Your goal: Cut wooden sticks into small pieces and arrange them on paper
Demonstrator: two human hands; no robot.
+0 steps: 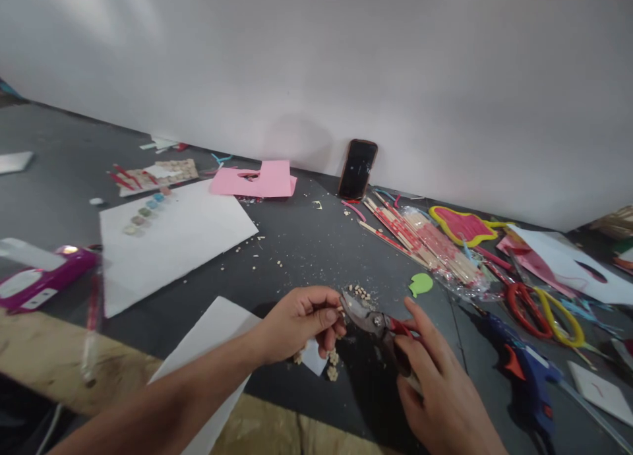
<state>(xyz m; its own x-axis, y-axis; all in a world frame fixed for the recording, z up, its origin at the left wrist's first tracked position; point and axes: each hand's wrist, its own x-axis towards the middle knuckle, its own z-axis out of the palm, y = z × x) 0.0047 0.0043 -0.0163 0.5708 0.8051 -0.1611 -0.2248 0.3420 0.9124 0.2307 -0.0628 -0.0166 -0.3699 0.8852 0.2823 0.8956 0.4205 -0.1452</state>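
The right hand grips red-handled pruning shears; the left hand pinches what looks like a short wooden stick at their blades. The step seems to be snipping; closing the blades calls for keeping that pinch clear. Small wooden pieces lie just beyond, chopsticks farther off, and a smartphone leans against the wall.

A phone is propped against the wall, sticks strewn to its right, shears held in front, paper laid left.
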